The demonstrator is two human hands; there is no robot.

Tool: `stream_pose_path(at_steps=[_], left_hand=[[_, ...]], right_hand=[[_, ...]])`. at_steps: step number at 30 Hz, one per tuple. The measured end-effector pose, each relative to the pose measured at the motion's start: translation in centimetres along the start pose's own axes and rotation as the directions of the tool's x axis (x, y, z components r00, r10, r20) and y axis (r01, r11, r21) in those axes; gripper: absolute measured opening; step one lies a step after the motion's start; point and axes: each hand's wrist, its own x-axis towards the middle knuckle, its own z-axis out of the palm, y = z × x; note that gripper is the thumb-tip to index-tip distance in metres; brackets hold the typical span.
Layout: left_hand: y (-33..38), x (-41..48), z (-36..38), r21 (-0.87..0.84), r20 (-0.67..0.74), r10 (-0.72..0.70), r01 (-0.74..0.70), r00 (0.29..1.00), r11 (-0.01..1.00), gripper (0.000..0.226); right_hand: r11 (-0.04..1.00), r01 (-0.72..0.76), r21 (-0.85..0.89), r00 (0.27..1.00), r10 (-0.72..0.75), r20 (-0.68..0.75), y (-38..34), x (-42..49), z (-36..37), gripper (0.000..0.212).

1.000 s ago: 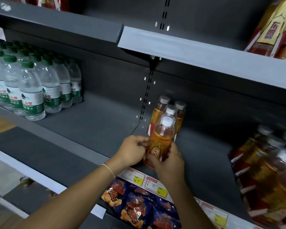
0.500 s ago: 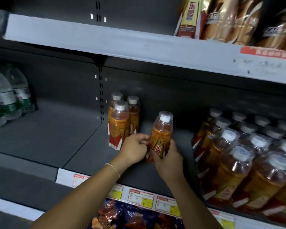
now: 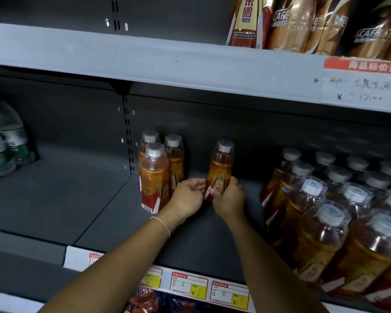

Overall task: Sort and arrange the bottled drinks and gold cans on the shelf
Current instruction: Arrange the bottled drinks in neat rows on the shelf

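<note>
An orange drink bottle (image 3: 220, 168) with a white cap stands upright on the dark grey shelf (image 3: 81, 199). My right hand (image 3: 229, 199) grips its lower part and my left hand (image 3: 186, 197) pinches its label from the left. Left of it stands a cluster of three matching bottles (image 3: 155, 175) against the back panel. A large group of the same bottles (image 3: 339, 213) fills the right side of the shelf. Gold cans (image 3: 303, 23) sit on the upper shelf at top right, beside a tall bottle (image 3: 246, 21) with a red and cream label.
Water bottles with green labels (image 3: 7, 141) stand at the far left of the same shelf. The upper shelf's grey edge (image 3: 145, 59) hangs overhead. Price tags (image 3: 209, 290) line the front edge, with snack packets (image 3: 149, 300) below.
The held bottle has moved right, away from the three-bottle cluster, into the gap before the big group. The view has swung right, so the water bottles are now at the far left.
</note>
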Motion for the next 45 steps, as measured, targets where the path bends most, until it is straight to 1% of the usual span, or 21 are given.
stream_pose_path(at_steps=[4,7,12,18,23,25,27,29,31,32,34,36,37,39,41,43,45], left_hand=[[0.1,0.0,-0.9,0.050,0.011,0.043,-0.043,0.999,0.998,0.051],[0.3,-0.5,-1.6,0.111,0.045,0.077,-0.082,0.996,0.990,0.048],[0.4,-1.7,-3.3,0.178,0.028,0.078,-0.081,0.997,0.981,0.046],[0.1,-3.2,-5.5,0.144,0.004,0.079,-0.079,0.997,0.986,0.043],[-0.2,-4.4,-7.2,0.119,-0.025,0.053,-0.049,0.998,0.992,0.042],[-0.4,-4.7,-7.9,0.118,-0.049,0.044,-0.038,0.998,0.992,0.041],[-0.6,-5.2,-8.8,0.104,-0.084,0.037,-0.028,0.996,0.994,0.039],[-0.9,-5.4,-9.6,0.080,-0.127,0.023,-0.013,0.992,0.997,0.037],[-1.3,-5.7,-11.0,0.062,-0.195,0.015,-0.003,0.981,0.998,0.037],[-1.5,-5.7,-11.7,0.072,-0.236,0.022,-0.005,0.972,0.997,0.037],[-2.0,-5.8,-13.2,0.104,-0.308,0.042,-0.011,0.951,0.995,0.036],[-2.3,-6.0,-14.4,0.109,-0.351,0.047,-0.009,0.935,0.994,0.036],[-2.4,-6.1,-14.9,0.109,-0.361,0.047,-0.008,0.932,0.994,0.037],[-2.6,-6.3,-15.6,0.117,-0.361,0.051,-0.009,0.931,0.993,0.039],[-2.6,-6.5,-15.9,0.131,-0.343,0.054,-0.009,0.938,0.991,0.041],[-2.5,-6.7,-15.8,0.133,-0.309,0.052,-0.012,0.950,0.991,0.042],[-2.3,-6.7,-15.4,0.092,-0.273,0.045,-0.020,0.961,0.996,0.040]], right_hand=[[1.000,0.004,-0.019,1.000,-0.004,-0.012,-0.2,0.6,0.4,0.052],[1.000,0.007,-0.025,1.000,-0.008,-0.019,-0.2,0.9,0.6,0.052],[1.000,0.007,-0.027,1.000,-0.008,-0.009,-0.4,0.9,0.5,0.053],[0.997,-0.030,-0.069,0.998,0.034,0.057,-0.6,1.4,-0.2,0.057],[0.978,-0.105,-0.180,0.994,0.105,-0.005,-0.8,0.7,-0.3,0.059],[0.966,-0.113,-0.231,0.994,0.109,-0.033,-1.0,0.2,-0.2,0.054],[0.959,-0.059,-0.276,0.998,0.053,-0.031,-1.8,-0.6,0.4,0.039],[0.973,0.023,-0.229,1.000,-0.025,-0.008,-2.7,-1.5,1.1,0.017],[0.984,0.138,-0.114,0.990,-0.136,0.026,-3.9,-2.6,2.3,0.007],[0.979,0.197,-0.045,0.979,-0.194,0.063,-4.5,-3.2,2.9,0.010],[0.962,0.259,0.090,0.940,-0.272,0.204,-5.8,-4.3,4.1,0.032],[0.957,0.228,0.178,0.900,-0.277,0.336,-6.8,-5.3,5.3,0.054],[0.958,0.205,0.198,0.893,-0.266,0.363,-7.1,-5.5,5.9,0.062],[0.965,0.173,0.196,0.905,-0.234,0.354,-7.5,-5.7,7.0,0.074],[0.973,0.156,0.171,0.924,-0.205,0.322,-7.7,-5.8,7.6,0.079],[0.974,0.173,0.145,0.935,-0.208,0.286,-7.8,-6.0,8.0,0.079],[0.973,0.208,0.094,0.950,-0.224,0.216,-7.7,-6.5,8.0,0.074]])
